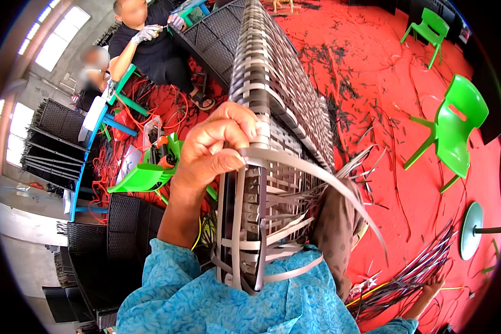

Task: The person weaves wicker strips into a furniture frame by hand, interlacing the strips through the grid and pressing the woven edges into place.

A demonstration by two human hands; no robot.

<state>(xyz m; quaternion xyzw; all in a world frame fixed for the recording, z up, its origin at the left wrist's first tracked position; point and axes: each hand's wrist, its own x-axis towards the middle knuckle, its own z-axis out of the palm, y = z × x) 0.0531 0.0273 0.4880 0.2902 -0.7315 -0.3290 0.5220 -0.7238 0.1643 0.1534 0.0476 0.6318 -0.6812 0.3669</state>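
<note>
A half-woven rattan panel (286, 75) in grey and brown stands upright before me, its near end against my lap. At its edge my left hand (220, 142) is closed, thumb and fingers pinching a flat grey plastic strip (323, 173) that arcs away to the right. Loose strip ends stick out of the weave below that hand. Far down to the right, my right hand (432, 285) reaches to the floor beside a bundle of dark and grey strips (392, 292). Its fingers look stretched out by the bundle's end, with no strip plainly gripped.
Green plastic chairs (459, 131) stand on the red floor covering (384, 83), among scattered strip scraps. A round green disc on a stem (471, 230) is at the right. Another person (150, 50) in gloves works at the upper left. Dark woven pieces (133, 222) stand at left.
</note>
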